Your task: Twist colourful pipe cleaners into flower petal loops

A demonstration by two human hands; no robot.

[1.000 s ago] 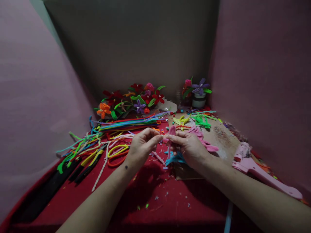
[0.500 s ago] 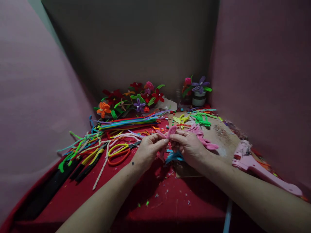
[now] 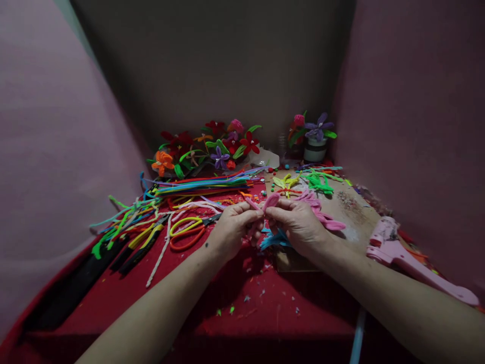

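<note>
Between my two hands is a pink pipe-cleaner piece bent into loops. My left hand pinches its left side between thumb and fingers. On the other side, my right hand pinches the same piece, and the fingertips of both hands nearly meet. Just behind my right hand lie more pink looped pieces. Blue pipe-cleaner pieces lie partly hidden beneath my right hand. Scissors with yellow and orange handles rest to the left of my left hand.
Pliers and loose pipe cleaners lie at the left, with a bundle behind. Yellow and green pieces sit on a board. A pink glue gun lies right. Pipe-cleaner flowers and a small pot stand behind.
The view has shifted slightly, so the tabletop things appear a little higher and mostly farther right. Both hands still pinch the pink piece, with its loop tilted a little more to the right.
</note>
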